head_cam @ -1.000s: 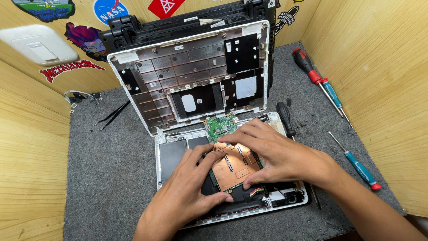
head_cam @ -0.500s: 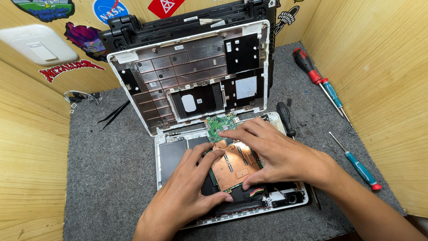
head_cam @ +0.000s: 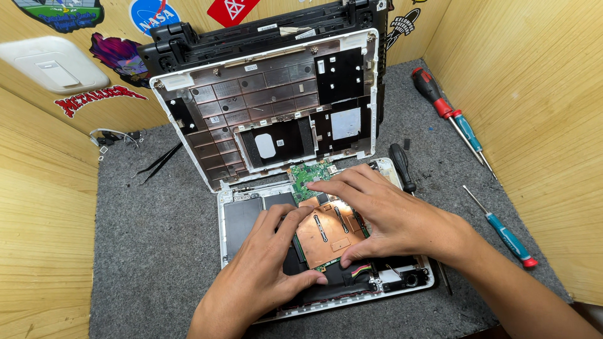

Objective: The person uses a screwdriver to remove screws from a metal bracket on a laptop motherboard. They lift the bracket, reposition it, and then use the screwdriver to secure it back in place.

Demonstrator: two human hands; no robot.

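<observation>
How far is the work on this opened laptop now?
Done: the bottom cover is off and leans at the back. In hand: the left hand and right hand press on the copper plate over the green board. Left: the board sits in the white base; cover not refitted.

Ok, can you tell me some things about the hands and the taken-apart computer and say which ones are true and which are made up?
1. Both hands rest on the open laptop base. True: the left hand and the right hand both lie on its insides.
2. The right hand holds the red screwdriver. False: the red screwdriver lies untouched on the grey mat.
3. A copper-coloured plate sits between the two hands. True.
4. The tweezers are inside the laptop. False: the black tweezers lie on the mat, left of the laptop.
5. The detached cover panel leans upright behind the base. True.
</observation>
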